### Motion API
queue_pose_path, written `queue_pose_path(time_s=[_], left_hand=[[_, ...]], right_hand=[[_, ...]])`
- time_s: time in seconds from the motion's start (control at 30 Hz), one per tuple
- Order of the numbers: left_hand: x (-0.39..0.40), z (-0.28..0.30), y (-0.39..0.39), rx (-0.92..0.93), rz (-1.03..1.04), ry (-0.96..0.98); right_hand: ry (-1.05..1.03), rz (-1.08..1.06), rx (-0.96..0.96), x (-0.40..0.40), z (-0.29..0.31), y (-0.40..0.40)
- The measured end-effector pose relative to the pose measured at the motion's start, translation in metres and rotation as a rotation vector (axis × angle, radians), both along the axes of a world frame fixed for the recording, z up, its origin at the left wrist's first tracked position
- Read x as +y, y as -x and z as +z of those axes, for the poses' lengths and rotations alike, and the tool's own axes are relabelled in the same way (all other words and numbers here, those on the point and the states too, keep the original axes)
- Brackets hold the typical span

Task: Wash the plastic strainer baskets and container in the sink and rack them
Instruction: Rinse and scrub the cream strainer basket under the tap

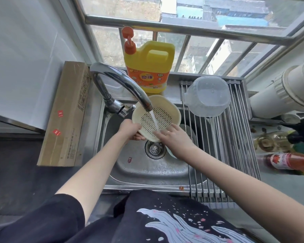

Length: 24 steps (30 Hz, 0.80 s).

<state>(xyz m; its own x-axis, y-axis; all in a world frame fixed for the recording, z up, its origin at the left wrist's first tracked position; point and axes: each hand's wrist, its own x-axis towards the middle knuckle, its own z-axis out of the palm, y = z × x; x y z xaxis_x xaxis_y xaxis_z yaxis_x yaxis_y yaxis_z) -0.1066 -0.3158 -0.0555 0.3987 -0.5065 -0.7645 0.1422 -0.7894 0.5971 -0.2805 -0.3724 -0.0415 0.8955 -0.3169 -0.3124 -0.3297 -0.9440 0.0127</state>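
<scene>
A detergent jug [150, 65] stands at 12 o'clock behind the sink [147, 172]; a clear container [207, 95] lies upturned on the rack [235, 137] at 2. The strainer [156, 118] tilts, hollow facing the person, under the tap [119, 81]. Left hand [130, 130] grips its rim; right hand [172, 135] lays straight fingers inside.

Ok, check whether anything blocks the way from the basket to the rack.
Nothing visible blocks it. The left hand holds the basket under the tap, just left of the rack. The upturned container fills the rack's far end, but the near bars are free.
</scene>
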Motion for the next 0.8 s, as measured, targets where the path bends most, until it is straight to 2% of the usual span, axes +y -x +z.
queue_pose_path(time_s=[0.03,0.13,0.2,0.3,0.4,0.57,0.7,0.8], left_hand=[[-0.002,0.002,0.004,-0.011,0.012,0.027],[-0.007,0.002,0.01,-0.143,-0.027,0.056],[-0.005,0.003,0.01,-0.195,-0.083,0.042],[0.004,0.007,0.015,-0.173,-0.09,0.075],[0.003,0.012,0.018,-0.21,-0.13,0.095],[-0.005,0.018,0.002,-0.113,-0.132,-0.029],[0.005,0.024,-0.01,0.037,-0.328,-0.156],[0.012,0.024,-0.015,0.118,-0.411,-0.19]], right_hand=[[-0.063,-0.066,0.028,0.008,0.003,-0.008],[-0.297,-0.259,-0.063,0.029,0.003,-0.021],[-0.385,-0.248,-0.037,0.025,-0.002,-0.013],[-0.191,-0.095,0.165,-0.002,-0.01,0.002],[0.019,-0.079,0.351,-0.02,-0.002,0.0],[0.079,-0.009,0.487,-0.038,0.02,-0.007],[0.214,0.474,0.581,-0.072,0.029,-0.005],[0.389,0.576,0.519,-0.078,0.028,-0.011]])
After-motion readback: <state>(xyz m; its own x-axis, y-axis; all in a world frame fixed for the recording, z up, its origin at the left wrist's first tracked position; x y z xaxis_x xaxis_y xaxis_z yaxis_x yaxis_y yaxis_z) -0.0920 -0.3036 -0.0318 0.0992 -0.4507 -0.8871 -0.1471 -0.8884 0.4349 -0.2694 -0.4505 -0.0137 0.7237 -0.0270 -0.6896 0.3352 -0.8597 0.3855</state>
